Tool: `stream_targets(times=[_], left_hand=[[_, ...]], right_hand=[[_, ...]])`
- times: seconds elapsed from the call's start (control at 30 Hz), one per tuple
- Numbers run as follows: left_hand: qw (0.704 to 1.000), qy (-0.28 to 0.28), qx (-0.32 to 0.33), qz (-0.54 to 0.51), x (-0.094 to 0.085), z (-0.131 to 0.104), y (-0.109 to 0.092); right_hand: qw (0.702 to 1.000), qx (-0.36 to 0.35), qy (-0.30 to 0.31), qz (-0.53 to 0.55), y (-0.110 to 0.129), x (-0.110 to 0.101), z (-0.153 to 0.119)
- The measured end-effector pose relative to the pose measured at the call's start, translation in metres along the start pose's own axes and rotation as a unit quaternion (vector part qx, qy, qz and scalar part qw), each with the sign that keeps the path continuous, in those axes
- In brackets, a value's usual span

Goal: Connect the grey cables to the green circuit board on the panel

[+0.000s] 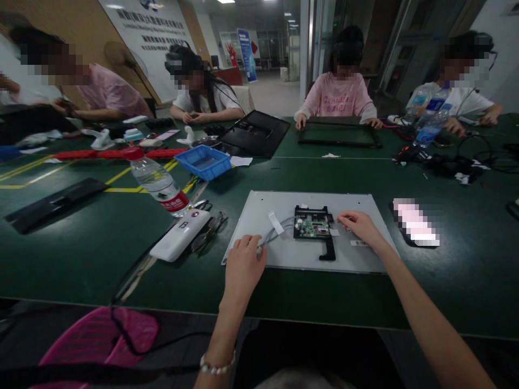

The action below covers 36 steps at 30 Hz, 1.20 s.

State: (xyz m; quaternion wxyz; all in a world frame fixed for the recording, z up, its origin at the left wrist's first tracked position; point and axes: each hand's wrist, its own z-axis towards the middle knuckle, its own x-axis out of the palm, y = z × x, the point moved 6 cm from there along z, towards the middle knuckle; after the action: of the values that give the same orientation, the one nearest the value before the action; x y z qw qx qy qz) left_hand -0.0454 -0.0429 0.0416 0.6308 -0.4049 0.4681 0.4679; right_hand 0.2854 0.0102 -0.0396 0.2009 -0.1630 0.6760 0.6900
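A light grey flat panel (279, 254) lies on the green table in front of me. On its middle sits a green circuit board (314, 226) in a black bracket (328, 250). Grey cables (283, 225) with a white tag run from the board's left side to the fingertips of my left hand (245, 267). That hand is over the panel's left edge, fingers curled round the cable end. My right hand (361, 228) hovers over the panel, right of the board, thumb and fingers pinched together; whatever they hold is too small to make out.
Left of the panel are a white power bank (180, 236), glasses (208, 233), a water bottle (160, 181) and a blue tray (204, 162). A phone (416, 222) lies to the right. Across the table, people handle parts, including a black frame (339, 143).
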Motion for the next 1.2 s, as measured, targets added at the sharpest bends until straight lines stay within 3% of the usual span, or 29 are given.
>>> stream_targets(times=[0.1, 0.23, 0.4, 0.5, 0.67, 0.8, 0.97, 1.1, 1.2], left_hand=[[1.0, -0.006, 0.028, -0.003, -0.001, 0.015, -0.01], [0.997, 0.026, 0.069, 0.011, 0.01, 0.036, -0.027], [0.993, 0.053, 0.087, 0.062, 0.017, 0.051, -0.036], [0.992, 0.009, 0.098, 0.085, 0.006, 0.055, -0.035], [0.984, -0.072, 0.136, 0.084, -0.005, 0.054, -0.027], [0.985, -0.057, 0.147, 0.063, 0.011, 0.051, -0.016], [0.992, -0.049, 0.116, 0.025, 0.024, 0.05, -0.006], [0.994, -0.046, 0.102, -0.004, 0.025, 0.05, -0.004], [0.994, -0.059, 0.09, -0.02, 0.022, 0.049, -0.003]], right_hand=[[1.0, -0.001, 0.001, 0.004, 0.001, 0.001, 0.0], [1.0, -0.015, 0.012, -0.003, 0.008, -0.001, -0.001], [0.992, -0.041, 0.119, -0.007, 0.023, 0.0, -0.01], [0.986, -0.059, 0.152, -0.019, 0.031, 0.003, -0.015], [0.985, -0.07, 0.13, -0.088, 0.039, 0.007, -0.015], [0.99, -0.044, 0.096, -0.096, 0.028, -0.003, -0.011], [0.989, 0.027, 0.025, -0.144, 0.006, -0.025, -0.008], [0.973, -0.001, -0.037, -0.227, 0.023, -0.032, -0.001], [0.963, -0.058, -0.023, -0.262, 0.052, -0.016, 0.01]])
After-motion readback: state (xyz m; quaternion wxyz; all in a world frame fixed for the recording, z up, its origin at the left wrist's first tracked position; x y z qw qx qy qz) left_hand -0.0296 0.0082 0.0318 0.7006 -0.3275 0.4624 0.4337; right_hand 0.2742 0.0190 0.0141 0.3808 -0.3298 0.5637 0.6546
